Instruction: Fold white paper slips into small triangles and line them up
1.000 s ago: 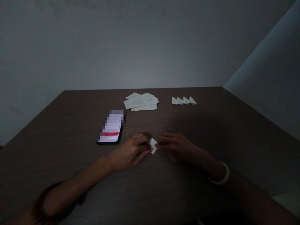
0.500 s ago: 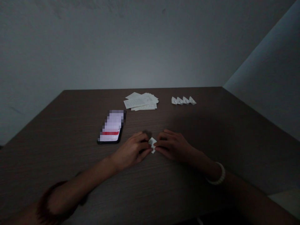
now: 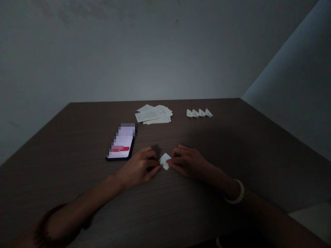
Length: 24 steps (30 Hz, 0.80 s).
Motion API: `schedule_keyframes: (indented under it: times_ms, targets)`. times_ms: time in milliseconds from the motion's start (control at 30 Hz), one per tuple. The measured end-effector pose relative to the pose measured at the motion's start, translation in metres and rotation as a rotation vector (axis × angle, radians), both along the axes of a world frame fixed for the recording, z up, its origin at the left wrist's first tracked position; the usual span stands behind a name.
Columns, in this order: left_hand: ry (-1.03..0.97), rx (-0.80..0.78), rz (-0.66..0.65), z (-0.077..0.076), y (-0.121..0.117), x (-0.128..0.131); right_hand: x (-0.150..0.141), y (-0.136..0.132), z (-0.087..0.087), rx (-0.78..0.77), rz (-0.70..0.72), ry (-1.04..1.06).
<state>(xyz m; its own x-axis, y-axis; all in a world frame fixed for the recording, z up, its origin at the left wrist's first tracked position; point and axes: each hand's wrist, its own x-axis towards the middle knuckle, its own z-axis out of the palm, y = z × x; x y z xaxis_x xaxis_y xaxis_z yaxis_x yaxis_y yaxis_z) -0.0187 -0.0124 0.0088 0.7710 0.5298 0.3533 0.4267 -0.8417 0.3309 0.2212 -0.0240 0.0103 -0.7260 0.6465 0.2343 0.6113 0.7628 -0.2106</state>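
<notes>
Between my two hands, just above or on the table, is a small folded piece of white paper (image 3: 164,160), turned like a diamond, with faint print on it. My left hand (image 3: 143,163) pinches its left corner between thumb and fingertips. From the other side, my right hand (image 3: 188,161) pinches the right corner, thumb and forefinger closed on it. The fingertips cover both side corners of the paper.
A phone (image 3: 122,141) with a lit screen lies left of my hands. Farther back is a loose pile of printed paper sheets (image 3: 154,114). Several small folded paper shapes (image 3: 199,113) stand in a row at the back right. A wall (image 3: 155,51) rises behind the brown table (image 3: 165,206).
My left hand has drawn slightly left, away from my right hand, and more of the folded paper shows between them. The whole view has shifted a little.
</notes>
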Motion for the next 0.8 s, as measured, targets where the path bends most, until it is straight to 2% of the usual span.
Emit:
schedule_keyframes:
  times_ms: [367,600,800]
  targets:
    - [0.066,0.11,-0.017,-0.0024,-0.002,0.0012,0.0024,0.0011,-0.0064,0.037,-0.064,0.052]
    - [0.051,0.107,-0.009,-0.0007,-0.0027,0.0035,0.0015,0.0,-0.0005,-0.007,-0.097,0.027]
    - [0.008,0.068,0.047,-0.001,-0.0017,0.007,0.0008,-0.0014,0.0005,-0.001,-0.106,0.069]
